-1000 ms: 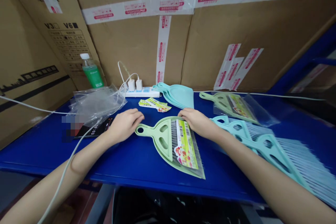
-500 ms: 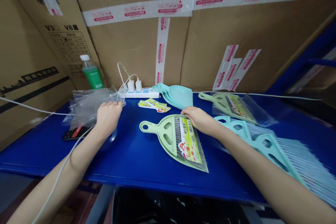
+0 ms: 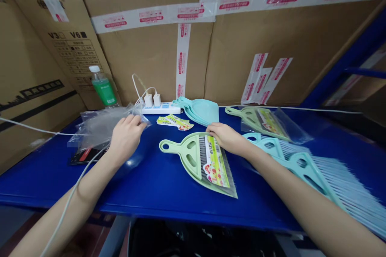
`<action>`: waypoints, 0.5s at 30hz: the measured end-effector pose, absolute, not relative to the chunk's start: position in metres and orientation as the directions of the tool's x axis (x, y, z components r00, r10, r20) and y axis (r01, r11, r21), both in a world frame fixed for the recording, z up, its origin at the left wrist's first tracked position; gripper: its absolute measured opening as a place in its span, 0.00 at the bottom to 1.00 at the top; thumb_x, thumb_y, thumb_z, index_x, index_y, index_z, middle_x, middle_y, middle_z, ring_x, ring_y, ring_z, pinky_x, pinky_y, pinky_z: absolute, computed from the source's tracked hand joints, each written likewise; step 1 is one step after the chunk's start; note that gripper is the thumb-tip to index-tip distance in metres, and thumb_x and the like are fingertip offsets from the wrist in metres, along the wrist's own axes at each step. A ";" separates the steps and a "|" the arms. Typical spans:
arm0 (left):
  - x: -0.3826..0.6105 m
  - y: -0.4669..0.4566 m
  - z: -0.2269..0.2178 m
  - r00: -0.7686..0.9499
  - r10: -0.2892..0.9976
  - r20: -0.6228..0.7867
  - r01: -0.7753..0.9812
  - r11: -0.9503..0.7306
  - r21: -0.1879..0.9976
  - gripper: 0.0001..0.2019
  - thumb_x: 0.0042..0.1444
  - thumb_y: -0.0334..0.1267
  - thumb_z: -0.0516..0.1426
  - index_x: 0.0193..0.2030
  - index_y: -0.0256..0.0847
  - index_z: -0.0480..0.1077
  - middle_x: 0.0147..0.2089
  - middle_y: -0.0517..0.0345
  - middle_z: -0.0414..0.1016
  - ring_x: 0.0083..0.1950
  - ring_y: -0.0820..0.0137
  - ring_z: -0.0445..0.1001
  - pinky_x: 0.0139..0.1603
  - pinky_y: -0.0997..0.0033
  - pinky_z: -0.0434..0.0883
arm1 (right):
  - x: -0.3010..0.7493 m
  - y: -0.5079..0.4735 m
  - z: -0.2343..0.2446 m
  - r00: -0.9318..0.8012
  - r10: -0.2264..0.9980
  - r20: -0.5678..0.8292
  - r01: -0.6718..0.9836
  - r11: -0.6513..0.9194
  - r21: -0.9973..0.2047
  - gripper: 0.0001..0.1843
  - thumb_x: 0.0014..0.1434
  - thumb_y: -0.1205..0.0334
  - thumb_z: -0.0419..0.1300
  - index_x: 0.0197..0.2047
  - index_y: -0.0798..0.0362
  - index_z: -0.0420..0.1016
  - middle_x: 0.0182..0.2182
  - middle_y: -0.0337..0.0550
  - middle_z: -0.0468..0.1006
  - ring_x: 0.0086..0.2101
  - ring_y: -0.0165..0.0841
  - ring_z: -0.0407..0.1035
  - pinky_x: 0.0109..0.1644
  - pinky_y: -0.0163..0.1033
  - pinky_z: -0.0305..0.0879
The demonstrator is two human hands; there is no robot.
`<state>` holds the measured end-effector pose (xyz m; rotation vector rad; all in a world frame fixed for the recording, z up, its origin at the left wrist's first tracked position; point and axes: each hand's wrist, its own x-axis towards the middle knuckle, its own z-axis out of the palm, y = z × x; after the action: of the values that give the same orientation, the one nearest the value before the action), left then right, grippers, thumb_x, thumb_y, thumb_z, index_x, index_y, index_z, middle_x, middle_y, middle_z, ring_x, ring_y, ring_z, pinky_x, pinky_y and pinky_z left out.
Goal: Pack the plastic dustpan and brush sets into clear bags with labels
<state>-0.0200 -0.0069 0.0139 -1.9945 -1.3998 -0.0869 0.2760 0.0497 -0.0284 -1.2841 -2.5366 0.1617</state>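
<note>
My left hand (image 3: 126, 134) is closed with its fingertips pinching the edge of some clear plastic bags (image 3: 98, 124) on the left of the table. In the middle lies a light green dustpan (image 3: 177, 150) with a grey-bristled brush laid in it, handle pointing left. A yellow-and-white label card (image 3: 216, 162) sits across the bristles. My right hand (image 3: 226, 137) is closed on the far edge of that dustpan, by the top of the card; its fingertips are partly hidden. Beyond it rests a stack of light blue dustpans (image 3: 205, 110).
Loose label cards (image 3: 176, 121) lie near a white power strip (image 3: 163, 108). Light blue brushes (image 3: 313, 172) spread under my right forearm. A bagged green dustpan set (image 3: 259, 120) lies at the back right. A green bottle (image 3: 103, 88) and a phone (image 3: 87, 154) are left; a white cable crosses my left forearm.
My left hand has shifted slightly, drawing the edge of the plastic bags a little to the right. My right hand stays at the green dustpan's edge. The view has tilted slightly.
</note>
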 end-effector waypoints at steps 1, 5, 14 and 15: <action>-0.019 -0.007 0.013 0.453 0.788 0.417 0.836 -0.212 -0.506 0.13 0.56 0.26 0.50 0.35 0.38 0.75 0.32 0.48 0.73 0.38 0.58 0.72 0.34 0.63 0.67 | 0.276 0.050 -0.029 -0.554 0.807 0.203 0.772 0.589 -0.238 0.13 0.58 0.75 0.48 0.31 0.54 0.71 0.32 0.47 0.74 0.36 0.36 0.69 0.39 0.36 0.62; -0.015 -0.009 0.008 0.545 0.749 0.377 0.787 -0.301 -0.539 0.10 0.56 0.26 0.51 0.35 0.38 0.74 0.33 0.49 0.71 0.35 0.62 0.71 0.32 0.66 0.68 | 0.278 0.051 -0.028 -0.555 0.812 0.183 0.773 0.584 -0.246 0.12 0.58 0.75 0.48 0.34 0.55 0.71 0.33 0.49 0.74 0.37 0.37 0.69 0.41 0.37 0.62; -0.019 -0.005 0.010 0.461 0.813 0.356 0.800 -0.208 -0.563 0.17 0.55 0.21 0.47 0.45 0.39 0.71 0.39 0.47 0.72 0.38 0.60 0.71 0.36 0.65 0.70 | 0.276 0.047 -0.025 -0.583 0.801 0.139 0.779 0.599 -0.184 0.14 0.55 0.77 0.49 0.38 0.55 0.72 0.34 0.48 0.73 0.38 0.38 0.69 0.43 0.37 0.62; -0.020 -0.004 0.011 0.456 0.814 0.360 0.804 -0.204 -0.558 0.17 0.55 0.21 0.47 0.43 0.39 0.71 0.40 0.46 0.72 0.39 0.60 0.71 0.37 0.64 0.70 | 0.276 0.047 -0.025 -0.583 0.800 0.139 0.780 0.600 -0.177 0.14 0.55 0.77 0.49 0.38 0.55 0.72 0.34 0.48 0.73 0.38 0.38 0.68 0.43 0.37 0.62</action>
<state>-0.0201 -0.0044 0.0109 -2.0044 -1.3471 0.0172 0.2763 0.0470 -0.0254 -1.3131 -2.6226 0.1429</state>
